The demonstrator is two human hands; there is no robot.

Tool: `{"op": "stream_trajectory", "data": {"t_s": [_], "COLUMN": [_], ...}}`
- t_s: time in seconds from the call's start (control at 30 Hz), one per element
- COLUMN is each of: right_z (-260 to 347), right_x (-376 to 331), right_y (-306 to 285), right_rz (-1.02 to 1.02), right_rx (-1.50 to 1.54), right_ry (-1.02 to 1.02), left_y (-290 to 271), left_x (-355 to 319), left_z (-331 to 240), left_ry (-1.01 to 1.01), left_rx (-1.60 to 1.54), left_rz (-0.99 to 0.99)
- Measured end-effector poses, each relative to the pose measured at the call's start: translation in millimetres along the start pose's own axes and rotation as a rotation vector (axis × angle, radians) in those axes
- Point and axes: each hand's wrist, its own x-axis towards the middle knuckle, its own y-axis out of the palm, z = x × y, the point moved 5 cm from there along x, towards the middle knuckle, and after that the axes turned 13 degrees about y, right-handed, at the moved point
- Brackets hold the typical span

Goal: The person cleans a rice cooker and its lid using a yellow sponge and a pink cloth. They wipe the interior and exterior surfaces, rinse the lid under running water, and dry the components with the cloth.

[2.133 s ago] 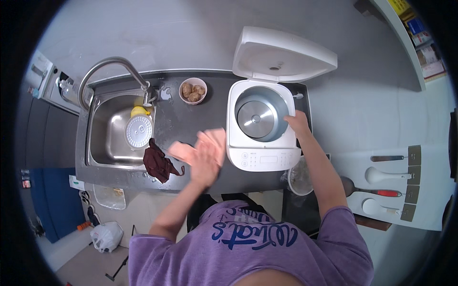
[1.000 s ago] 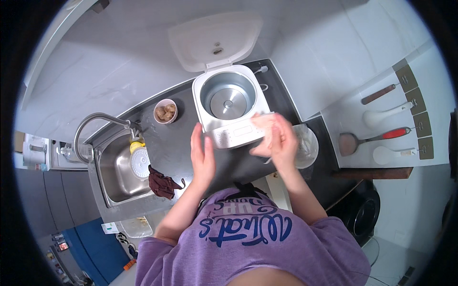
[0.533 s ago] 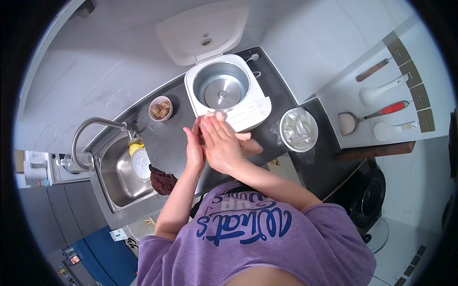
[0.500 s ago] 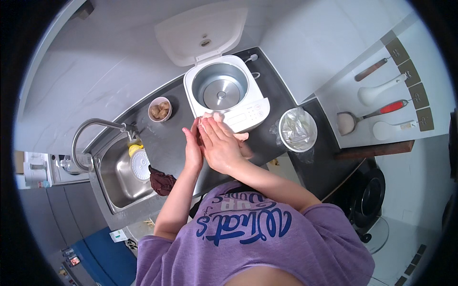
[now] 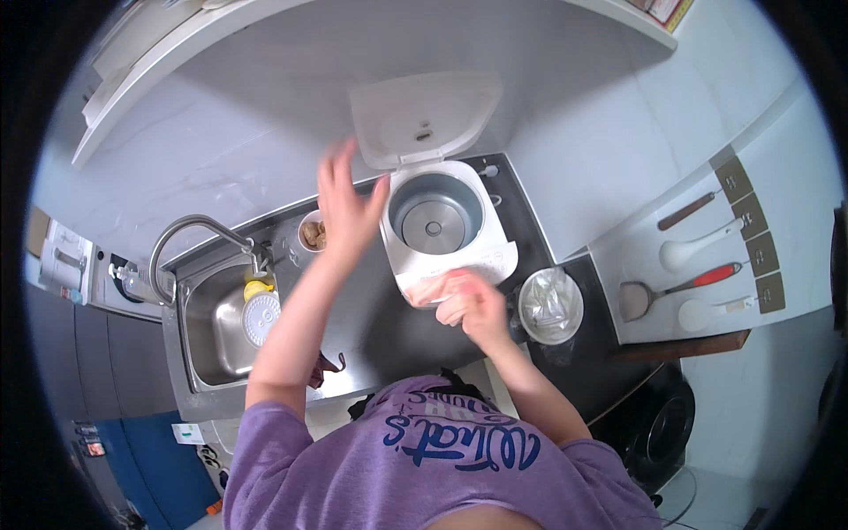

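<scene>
Left hand (image 5: pixel 346 208) raised, fingers spread, empty, beside open lid (image 5: pixel 424 119). Right hand (image 5: pixel 473 305) curled against front of white rice cooker (image 5: pixel 442 225) on dark desk (image 5: pixel 380 327), holding nothing discernible. Best: steady cooker body, then lower lid squarely.

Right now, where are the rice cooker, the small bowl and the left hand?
rice cooker (image 5: pixel 437 216), head view, on its metal inner pot.
small bowl (image 5: pixel 311 234), head view, on the brown contents.
left hand (image 5: pixel 346 212), head view, on the back of the hand.

Bare table (image 5: pixel 371 309) lies open between the sink (image 5: pixel 216 331) and rice cooker (image 5: pixel 442 221), whose raised lid (image 5: pixel 424 115) blocks behind.
</scene>
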Motion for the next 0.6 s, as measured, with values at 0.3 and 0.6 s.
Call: {"op": "stream_trajectory", "data": {"t_s": [0.3, 0.6], "right_z": [96, 126], "right_x": [-14, 10], "right_y": [-119, -172], "right_rz": [0.427, -0.067], "right_rx": [0.822, 0.718], "right_ry": [-0.015, -0.059], "left_y": [27, -4], "left_x": [45, -113], "left_z": [32, -44], "left_ry": [-0.233, 0.046], "left_rx": [-0.446, -0.271], "left_rz": [0.332, 0.350]}}
